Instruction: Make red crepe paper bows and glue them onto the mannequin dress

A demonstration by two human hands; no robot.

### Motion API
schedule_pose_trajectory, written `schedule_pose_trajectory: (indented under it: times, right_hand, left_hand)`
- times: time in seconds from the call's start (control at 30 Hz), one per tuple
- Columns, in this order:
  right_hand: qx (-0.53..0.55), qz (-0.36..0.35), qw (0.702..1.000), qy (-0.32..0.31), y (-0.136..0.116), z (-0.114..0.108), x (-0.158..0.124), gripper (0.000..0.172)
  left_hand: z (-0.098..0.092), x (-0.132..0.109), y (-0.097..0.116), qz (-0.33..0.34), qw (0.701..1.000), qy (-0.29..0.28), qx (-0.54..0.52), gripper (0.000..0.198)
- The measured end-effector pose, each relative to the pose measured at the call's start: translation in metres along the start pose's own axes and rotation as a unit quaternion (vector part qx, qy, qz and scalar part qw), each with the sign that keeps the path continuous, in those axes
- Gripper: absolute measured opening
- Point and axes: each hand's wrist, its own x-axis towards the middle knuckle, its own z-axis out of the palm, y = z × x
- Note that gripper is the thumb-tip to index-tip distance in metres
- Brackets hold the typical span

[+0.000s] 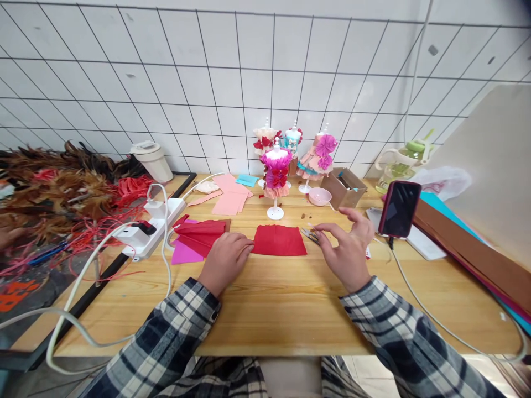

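A flat piece of red crepe paper (279, 240) lies on the wooden table (269, 309) between my hands. My left hand (225, 260) rests knuckles up at the paper's left edge, fingers curled and touching that edge. My right hand (347, 246) hovers just right of the paper with fingers spread and slightly bent, holding nothing. Its fingertips are close to small metal scissors (310, 235) lying on the table. More folded red paper (201, 232) and pink paper (185, 253) lie left of my left hand.
Small mannequins in paper dresses (276, 171) stand at the back, with a pink bowl (319, 196) and a cardboard box (344, 188). A phone on a stand (399, 209) is at right, coloured sheets (477, 249) beyond. A white power strip (151, 226), cables and feathers (53, 188) fill the left.
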Motion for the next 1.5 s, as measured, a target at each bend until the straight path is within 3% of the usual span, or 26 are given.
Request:
schedule_pose_trajectory:
  times: [0.1,0.17,0.23,0.3,0.37,0.5,0.6,0.73,1.03,1.2,1.3,1.43,1.5]
  right_hand:
    - [0.044,-0.051,0.997,-0.037,-0.012,-0.004,0.020,0.015]
    - [0.120,-0.090,0.978,-0.147,-0.022,0.003,0.029,0.014]
    - [0.208,-0.093,0.930,-0.288,-0.033,0.019,0.035,0.014]
    - [0.279,-0.044,0.873,-0.398,-0.043,0.041,0.037,0.014]
    - [0.325,0.024,0.831,-0.451,-0.051,0.063,0.038,0.015]
    - [0.355,0.173,0.776,-0.491,-0.058,0.091,0.034,0.015]
    - [0.349,0.260,0.755,-0.490,-0.060,0.100,0.029,0.015]
    - [0.335,0.306,0.743,-0.491,-0.066,0.106,0.027,0.013]
    - [0.274,0.266,0.766,-0.517,-0.060,0.131,0.012,0.020]
    - [0.236,0.234,0.786,-0.522,-0.058,0.134,0.008,0.020]
    - [0.222,0.212,0.799,-0.518,-0.058,0.132,0.008,0.020]
    - [0.198,0.169,0.827,-0.499,-0.058,0.130,0.008,0.023]
    - [0.196,0.164,0.830,-0.495,-0.058,0.131,0.006,0.024]
  left_hand:
    - [0.002,0.002,-0.008,-0.030,0.999,0.025,-0.036,0.029]
    - [0.004,0.002,-0.013,-0.045,0.997,0.035,-0.054,0.028]
    - [0.007,0.002,-0.017,-0.049,0.996,0.037,-0.060,0.027]
    - [0.010,0.003,-0.020,-0.034,0.997,0.026,-0.058,0.025]
    - [0.014,0.004,-0.021,-0.016,0.998,0.011,-0.053,0.022]
    - [0.021,0.009,-0.021,-0.032,0.998,-0.019,-0.046,0.017]
    - [0.025,0.013,-0.018,-0.065,0.996,-0.041,-0.038,0.015]
    - [0.024,0.015,-0.015,-0.095,0.994,-0.058,-0.011,0.015]
    - [0.023,0.014,-0.013,-0.087,0.995,-0.054,0.000,0.017]
    - [0.019,0.015,-0.010,-0.093,0.995,-0.036,-0.002,0.019]
    - [0.014,0.014,-0.003,-0.066,0.997,-0.035,0.008,0.025]
    - [0.015,0.001,0.013,0.008,0.996,-0.077,0.055,0.032]
    - [0.019,-0.007,0.021,0.009,0.992,-0.082,0.093,0.038]
